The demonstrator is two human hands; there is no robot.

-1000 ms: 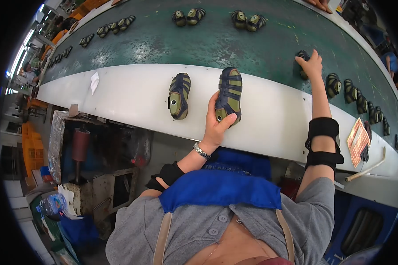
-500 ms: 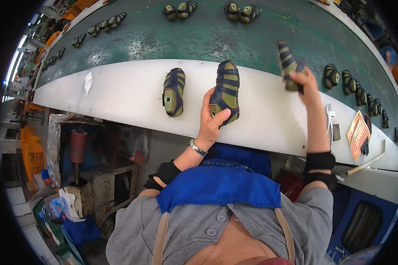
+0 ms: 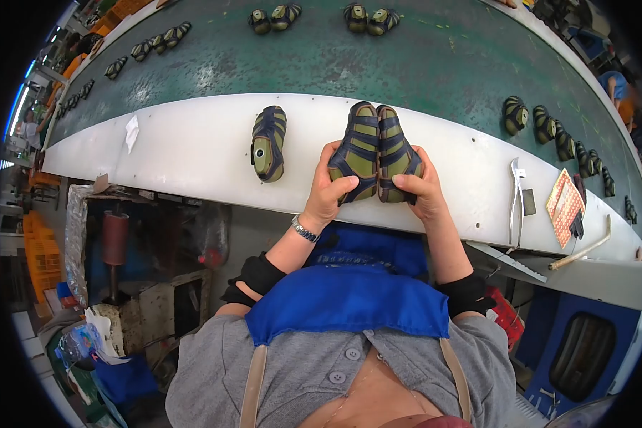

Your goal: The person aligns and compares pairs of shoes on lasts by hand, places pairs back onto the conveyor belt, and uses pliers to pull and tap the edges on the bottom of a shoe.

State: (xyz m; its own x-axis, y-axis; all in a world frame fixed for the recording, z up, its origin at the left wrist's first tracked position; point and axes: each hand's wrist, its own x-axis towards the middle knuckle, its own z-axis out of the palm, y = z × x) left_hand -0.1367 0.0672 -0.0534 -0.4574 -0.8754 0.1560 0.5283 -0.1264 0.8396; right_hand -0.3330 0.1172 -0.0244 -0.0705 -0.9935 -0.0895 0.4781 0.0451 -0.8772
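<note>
Over the white worktop, two olive-green and navy strappy shoes stand side by side, toes pointing away from me. My left hand (image 3: 328,184) is closed round the heel end of the left shoe (image 3: 359,151), its thumb across the back. Round the heel of the right shoe (image 3: 394,146) my right hand (image 3: 422,184) is closed in the same way. The two shoes touch along their inner sides. Another shoe (image 3: 269,145) of the same kind lies apart on the worktop to the left, with a round pale badge showing near its heel.
Several matching shoes rest on the green surface (image 3: 299,64) beyond the white worktop (image 3: 192,157). On the right lie metal pliers (image 3: 516,203), an orange patterned sheet (image 3: 565,207) and a pale stick (image 3: 581,244). A scrap of white paper (image 3: 131,133) lies at left.
My right hand has brought its shoe from the far right down and left, against the shoe in my left hand. Shoes on the green surface appear slightly further left.
</note>
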